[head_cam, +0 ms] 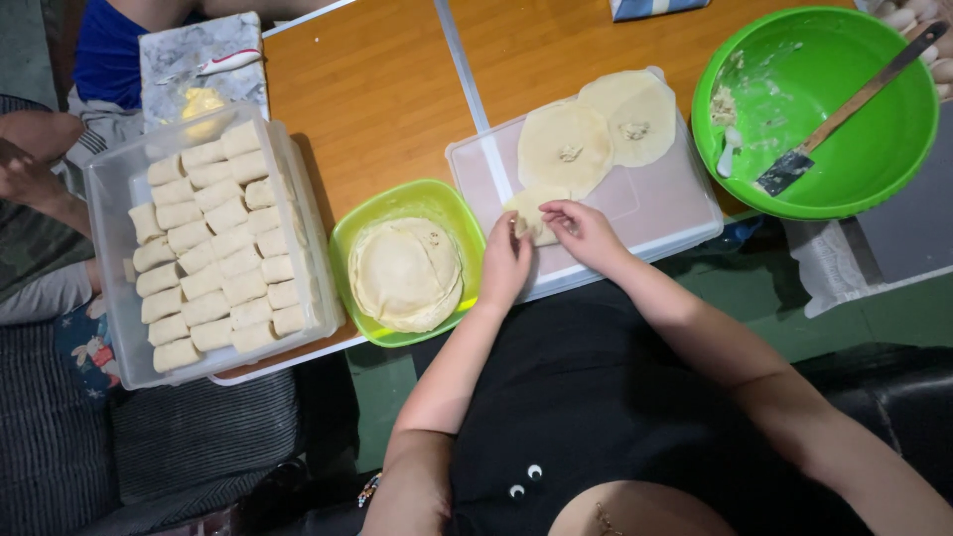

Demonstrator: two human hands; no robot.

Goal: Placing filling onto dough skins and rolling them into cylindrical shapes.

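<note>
Fingers of the left hand (504, 266) and right hand (586, 230) are pinched together on a half-folded wrapper (529, 214) at the near edge of a clear plastic lid (667, 203) on the worktop (377, 94) — two round wrappers (594, 129) with filling lie just beyond. Left sits a small green bowl (397, 199) of stacked wrappers, then a clear container (109, 199) of finished rolls — right, a large green bowl (874, 149) with a spatula (844, 109).

Clear plastic box (109, 199), left, perhaps lidless
</note>
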